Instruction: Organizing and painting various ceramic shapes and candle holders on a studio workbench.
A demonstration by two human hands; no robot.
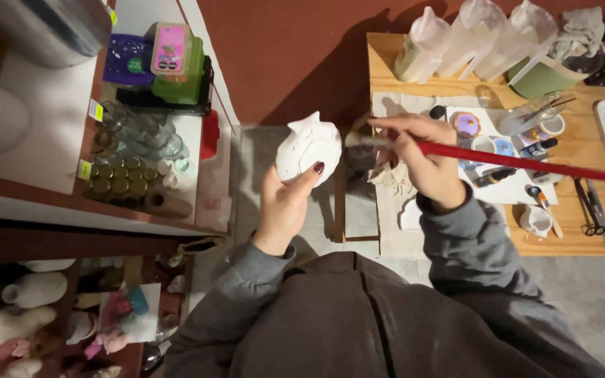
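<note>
Fingers point(301, 176) of the left hand point(285, 206) are clamped round a white ceramic figurine point(309, 145), held up above the floor; right hand point(425, 162) fingers are pinched on a red-handled paintbrush point(526, 162). Figurine is best kept steady, strokes light (bristles near it). Paint pots point(488, 143) crowd the desk point(568, 241); glass jars point(138, 136) sit on the left shelf.

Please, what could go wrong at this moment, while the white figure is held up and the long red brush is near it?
The white figure is held in the air by the left hand alone, over the floor; if the grip slips, it may fall and break. The red brush, in the right hand, reaches over the small pots and could knock them.
</note>
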